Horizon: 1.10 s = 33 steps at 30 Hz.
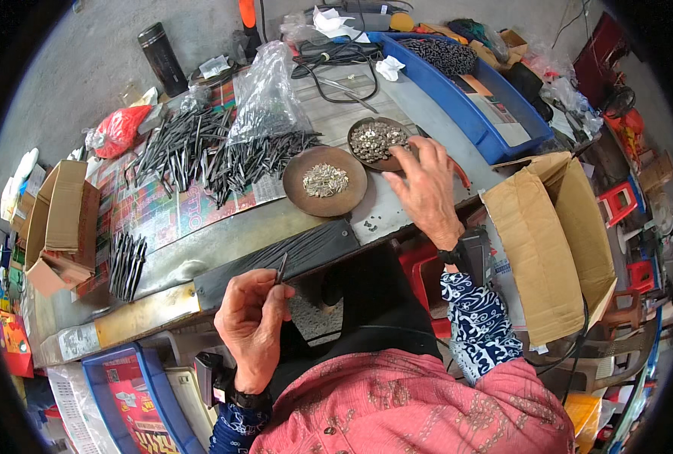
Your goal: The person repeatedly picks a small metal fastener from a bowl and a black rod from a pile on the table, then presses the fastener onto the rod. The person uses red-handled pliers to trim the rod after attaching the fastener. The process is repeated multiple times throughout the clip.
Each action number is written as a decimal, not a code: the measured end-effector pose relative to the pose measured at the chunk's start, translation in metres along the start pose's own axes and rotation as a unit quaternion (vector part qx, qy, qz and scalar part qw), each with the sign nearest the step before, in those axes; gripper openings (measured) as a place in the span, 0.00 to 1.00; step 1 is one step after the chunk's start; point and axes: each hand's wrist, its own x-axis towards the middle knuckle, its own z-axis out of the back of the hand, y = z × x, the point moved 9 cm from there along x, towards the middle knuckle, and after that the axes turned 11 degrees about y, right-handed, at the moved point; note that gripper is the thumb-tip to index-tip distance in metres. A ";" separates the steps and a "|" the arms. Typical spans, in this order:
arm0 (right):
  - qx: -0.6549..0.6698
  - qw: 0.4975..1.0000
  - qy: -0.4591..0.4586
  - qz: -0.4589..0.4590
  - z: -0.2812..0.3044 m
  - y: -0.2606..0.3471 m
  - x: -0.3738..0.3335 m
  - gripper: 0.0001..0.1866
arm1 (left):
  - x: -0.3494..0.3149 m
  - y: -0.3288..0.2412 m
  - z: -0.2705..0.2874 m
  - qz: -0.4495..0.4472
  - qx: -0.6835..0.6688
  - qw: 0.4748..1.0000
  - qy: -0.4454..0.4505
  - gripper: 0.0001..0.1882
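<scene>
My left hand (253, 318) is closed, thumb against fingers, around a slim dark piece (282, 266) whose tip points up past the fingertips. It is held just off the table's front edge, beside a black scuffed block (291, 253). Over at the right, my right hand (427, 189) has thumb and forefinger apart at the rim of a dark round dish (359, 157) full of small round metal parts; nothing shows between them. Left of that dish sits a brown dish (299, 201) with a heap of small silvery pins or rivets (325, 180).
Long dark strips (193, 147) lie piled at the back left, partly under a clear plastic bag (268, 91). A small row of similar pieces (127, 266) lies near a cardboard box (64, 219). A blue tray (473, 106) and an open carton (537, 253) stand to the right.
</scene>
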 end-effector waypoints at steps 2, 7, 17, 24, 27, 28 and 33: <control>-0.005 1.000 0.016 -0.006 -0.005 0.004 0.003 0.22 | -0.001 0.000 0.000 0.002 -0.012 1.000 -0.009 0.08; -0.026 0.999 0.025 -0.007 -0.012 0.006 0.007 0.20 | -0.002 0.000 0.002 -0.001 0.004 1.000 -0.011 0.07; 0.057 0.998 -0.017 0.031 -0.008 0.006 0.010 0.09 | -0.002 0.013 0.004 0.017 -0.126 0.992 0.004 0.07; 0.231 0.972 -0.033 -0.001 0.014 0.033 0.001 0.05 | -0.002 0.012 -0.002 0.023 -0.194 0.981 0.016 0.06; 0.318 0.947 -0.023 0.040 0.025 0.074 -0.015 0.04 | -0.002 0.010 -0.006 0.020 -0.219 0.975 0.023 0.06; 0.354 0.934 -0.006 0.047 0.026 0.085 -0.019 0.05 | -0.003 0.010 -0.007 0.020 -0.220 0.975 0.023 0.06; 0.487 0.869 0.037 0.085 0.033 0.130 -0.032 0.09 | -0.007 0.005 -0.011 0.016 -0.215 0.976 0.027 0.05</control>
